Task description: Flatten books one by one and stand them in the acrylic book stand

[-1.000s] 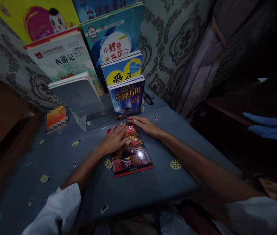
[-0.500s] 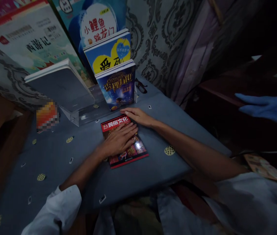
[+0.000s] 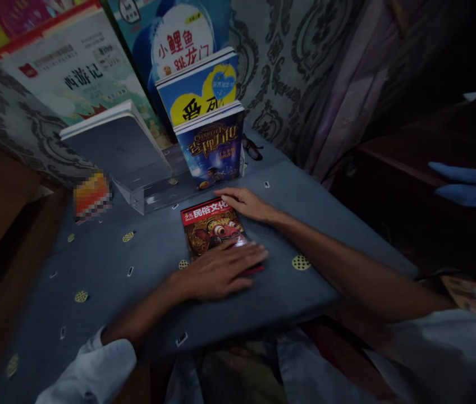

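Note:
A small book [image 3: 210, 229] with a red and dark cover and a painted mask picture lies flat on the blue tablecloth. Across its lower part rests my left hand [image 3: 223, 269], palm down with the fingers stretched toward the right, hiding the bottom of the cover. My right hand [image 3: 248, 203] lies at the book's upper right corner, fingers extended and the fingertips over its top edge. Just beyond stands a clear stand [image 3: 158, 197], with a blue Charlie book [image 3: 213, 148] upright in its front right slot.
Other books stand behind, including a blue and yellow one [image 3: 198, 90] and a large pale one [image 3: 78, 73]. Dark-rimmed glasses [image 3: 252, 148] lie right of the stand. A pixelated orange item [image 3: 92, 194] sits at left. A blue glove [image 3: 474, 182] shows at far right.
My left hand has slid down the cover toward the near edge, uncovering the mask picture. My right hand stays at the upper corner. The view has shifted slightly.

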The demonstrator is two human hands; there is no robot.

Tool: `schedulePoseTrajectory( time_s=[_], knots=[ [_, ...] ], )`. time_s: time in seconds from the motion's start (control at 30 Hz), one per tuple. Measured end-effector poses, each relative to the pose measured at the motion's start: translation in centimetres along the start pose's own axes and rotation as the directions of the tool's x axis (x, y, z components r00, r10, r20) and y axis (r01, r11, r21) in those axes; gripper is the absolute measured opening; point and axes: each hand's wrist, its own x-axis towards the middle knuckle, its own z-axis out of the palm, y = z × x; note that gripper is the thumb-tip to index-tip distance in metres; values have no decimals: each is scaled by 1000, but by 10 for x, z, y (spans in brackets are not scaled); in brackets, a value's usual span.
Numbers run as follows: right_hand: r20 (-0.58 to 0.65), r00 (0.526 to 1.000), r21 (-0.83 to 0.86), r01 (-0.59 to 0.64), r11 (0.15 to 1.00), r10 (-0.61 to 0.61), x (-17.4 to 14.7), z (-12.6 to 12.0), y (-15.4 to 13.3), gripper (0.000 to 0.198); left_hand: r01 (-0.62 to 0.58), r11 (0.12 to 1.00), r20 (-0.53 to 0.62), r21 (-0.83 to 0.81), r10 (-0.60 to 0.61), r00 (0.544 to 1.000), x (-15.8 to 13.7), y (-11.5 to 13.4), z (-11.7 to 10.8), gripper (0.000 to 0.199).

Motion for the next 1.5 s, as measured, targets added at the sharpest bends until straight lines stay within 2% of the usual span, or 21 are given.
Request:
schedulePoseTrajectory(
  time_s=[0.1,0.2,0.27,0.37,0.6,0.8,0.93,1.03,1.23,1.37,1.43,1.5],
  knots=[
    [-9,1000,-20,17,1000,-17,0,0,0,35,213,975,-112,58,-206,972,-15,-39,-7,53],
    [-1,1000,-36,24,999,-24,0,-1,0,36,467,881,-254,80,-435,864,-38,-82,-14,55],
    [12,1000,-42,22,999,-21,0,-1,0,37,525,845,-258,98,-488,834,-52,-101,-16,57],
    [24,999,-52,26,998,-25,-1,0,-2,38,530,839,-229,121,-496,838,-63,-109,-16,58],
    [27,999,-184,26,983,-21,-5,5,-7,40,467,868,-182,167,-438,880,-77,-77,-7,57],
    [26,994,-360,111,926,-109,-8,15,-5,40,363,901,-87,237,-353,932,-95,-25,6,62],
    [30,992,-415,121,902,-120,-7,19,-3,39,275,925,-34,262,-276,961,-105,14,14,66],
    [38,991,-423,134,896,-131,-7,20,-2,39,234,938,-2,258,-241,970,-108,32,18,68],
    [54,989,-445,149,883,-140,-9,18,-5,41,244,940,-17,237,-247,969,-110,40,19,65],
    [53,991,-564,129,816,-120,-12,27,-25,37,245,943,-39,223,-242,969,-110,40,19,62],
    [117,981,-586,192,787,-152,-16,40,-41,36,242,945,-45,221,-238,970,-110,41,19,62],
    [259,942,-533,324,781,-214,-19,60,-56,38,245,943,-51,223,-240,969,-110,41,19,61]
  ],
)
